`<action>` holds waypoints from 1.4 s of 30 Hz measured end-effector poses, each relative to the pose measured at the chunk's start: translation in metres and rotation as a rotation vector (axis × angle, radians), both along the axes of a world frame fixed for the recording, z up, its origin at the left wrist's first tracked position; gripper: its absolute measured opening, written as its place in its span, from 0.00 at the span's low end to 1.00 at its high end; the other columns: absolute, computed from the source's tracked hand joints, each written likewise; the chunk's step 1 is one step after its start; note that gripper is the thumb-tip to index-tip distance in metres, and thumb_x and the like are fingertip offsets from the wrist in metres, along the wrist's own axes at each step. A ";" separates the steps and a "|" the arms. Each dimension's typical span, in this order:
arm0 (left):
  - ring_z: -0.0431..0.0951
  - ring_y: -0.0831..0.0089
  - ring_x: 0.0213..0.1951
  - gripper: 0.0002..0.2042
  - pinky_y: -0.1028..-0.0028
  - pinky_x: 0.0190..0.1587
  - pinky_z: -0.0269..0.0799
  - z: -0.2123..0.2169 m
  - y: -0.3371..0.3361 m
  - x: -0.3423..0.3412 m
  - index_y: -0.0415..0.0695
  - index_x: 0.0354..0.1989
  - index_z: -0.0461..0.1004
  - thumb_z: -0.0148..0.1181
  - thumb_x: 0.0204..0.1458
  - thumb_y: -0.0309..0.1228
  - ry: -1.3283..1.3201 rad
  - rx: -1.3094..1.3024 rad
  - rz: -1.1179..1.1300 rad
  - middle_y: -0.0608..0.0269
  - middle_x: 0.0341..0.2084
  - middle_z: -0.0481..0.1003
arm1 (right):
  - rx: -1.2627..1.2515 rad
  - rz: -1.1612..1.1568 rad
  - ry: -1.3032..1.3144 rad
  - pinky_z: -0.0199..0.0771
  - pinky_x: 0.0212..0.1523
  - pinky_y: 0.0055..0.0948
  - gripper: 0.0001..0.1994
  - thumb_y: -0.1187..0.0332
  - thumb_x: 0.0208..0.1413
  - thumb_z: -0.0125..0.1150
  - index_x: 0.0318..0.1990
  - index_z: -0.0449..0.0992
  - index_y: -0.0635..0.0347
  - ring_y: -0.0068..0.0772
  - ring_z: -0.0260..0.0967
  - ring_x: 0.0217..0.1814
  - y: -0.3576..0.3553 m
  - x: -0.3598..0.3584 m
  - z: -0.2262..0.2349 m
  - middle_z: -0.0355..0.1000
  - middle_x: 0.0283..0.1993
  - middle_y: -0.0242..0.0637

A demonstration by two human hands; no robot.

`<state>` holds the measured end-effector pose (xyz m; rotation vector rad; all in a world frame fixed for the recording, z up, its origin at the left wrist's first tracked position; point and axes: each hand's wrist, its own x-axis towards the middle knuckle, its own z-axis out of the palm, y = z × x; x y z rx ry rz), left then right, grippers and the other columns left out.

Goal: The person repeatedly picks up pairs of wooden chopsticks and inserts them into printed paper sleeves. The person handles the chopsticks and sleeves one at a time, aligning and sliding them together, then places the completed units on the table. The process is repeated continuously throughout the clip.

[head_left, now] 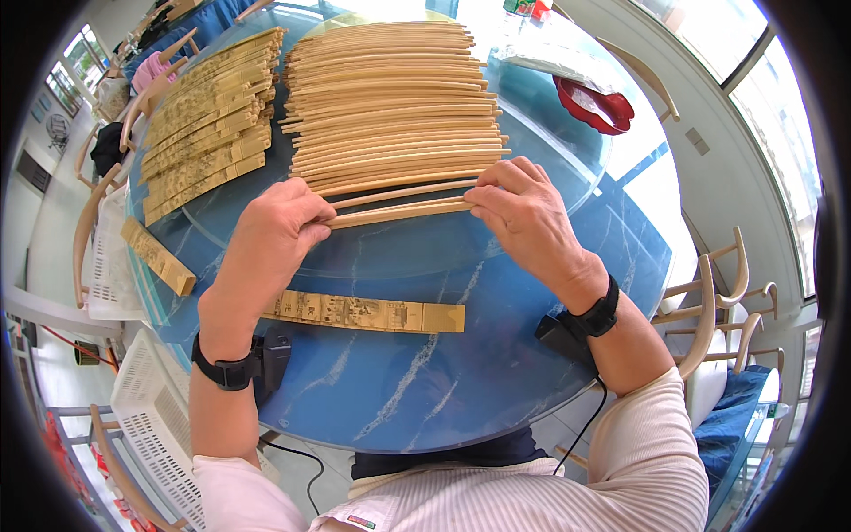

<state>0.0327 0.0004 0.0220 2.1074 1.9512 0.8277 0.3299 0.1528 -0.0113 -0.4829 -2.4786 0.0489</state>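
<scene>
Between my two hands a few pale wooden chopsticks (403, 211) lie level, side by side. My left hand (282, 222) pinches their left ends, and my right hand (517, 202) pinches the right ends. Just beyond them is a wide pile of the same chopsticks (394, 102), lined up crosswise. A gold printed paper sleeve (363, 312) lies flat on the blue table nearer to me, its left end hidden behind my left wrist. Another gold sleeve (158, 255) rests at the table's left edge. Overlapping gold sleeves (213, 115) form a stack left of the pile.
The round table (399, 390) has a blue marbled top with a glass turntable. A red dish (596, 106) and a clear plastic package (558, 66) stand at the far right. White plastic baskets (146, 408) are at the left, and wooden chairs (705, 301) surround the table.
</scene>
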 end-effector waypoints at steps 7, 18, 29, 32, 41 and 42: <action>0.77 0.58 0.33 0.07 0.61 0.38 0.72 0.011 -0.009 -0.009 0.36 0.32 0.78 0.72 0.48 0.20 -0.089 -0.114 0.093 0.56 0.29 0.74 | 0.013 -0.039 -0.076 0.77 0.46 0.37 0.07 0.76 0.55 0.73 0.38 0.81 0.58 0.39 0.71 0.45 -0.006 -0.001 0.002 0.72 0.38 0.34; 0.75 0.65 0.33 0.06 0.67 0.39 0.71 0.008 -0.013 -0.009 0.35 0.34 0.78 0.70 0.50 0.17 -0.189 -0.166 0.038 0.58 0.29 0.72 | -0.076 0.080 -0.145 0.77 0.44 0.37 0.05 0.71 0.61 0.71 0.36 0.79 0.57 0.38 0.71 0.43 -0.014 -0.008 0.011 0.70 0.37 0.36; 0.74 0.75 0.33 0.07 0.74 0.37 0.71 0.014 -0.011 -0.013 0.37 0.39 0.83 0.74 0.54 0.22 -0.306 0.176 0.041 0.65 0.32 0.75 | -0.080 0.012 -0.178 0.77 0.39 0.41 0.07 0.70 0.71 0.61 0.41 0.69 0.58 0.47 0.75 0.40 -0.017 -0.007 0.055 0.74 0.40 0.43; 0.72 0.82 0.29 0.07 0.79 0.32 0.68 0.010 -0.011 -0.026 0.40 0.43 0.86 0.73 0.59 0.26 -0.335 0.217 0.012 0.69 0.30 0.76 | -0.117 -0.051 -0.157 0.78 0.39 0.42 0.07 0.69 0.71 0.62 0.43 0.70 0.58 0.48 0.78 0.42 -0.018 -0.002 0.057 0.76 0.41 0.43; 0.74 0.82 0.26 0.04 0.79 0.29 0.71 0.015 -0.014 -0.015 0.38 0.41 0.86 0.70 0.60 0.21 -0.456 0.129 0.093 0.68 0.30 0.78 | 0.001 0.085 0.025 0.80 0.34 0.38 0.10 0.72 0.63 0.69 0.50 0.78 0.58 0.43 0.79 0.39 -0.007 0.006 0.027 0.76 0.43 0.38; 0.76 0.81 0.27 0.04 0.80 0.30 0.73 0.019 -0.016 -0.009 0.37 0.42 0.86 0.69 0.60 0.20 -0.471 0.167 0.057 0.67 0.31 0.78 | 0.017 0.079 0.032 0.80 0.34 0.37 0.10 0.72 0.63 0.70 0.50 0.78 0.58 0.43 0.79 0.38 -0.008 0.006 0.026 0.76 0.43 0.38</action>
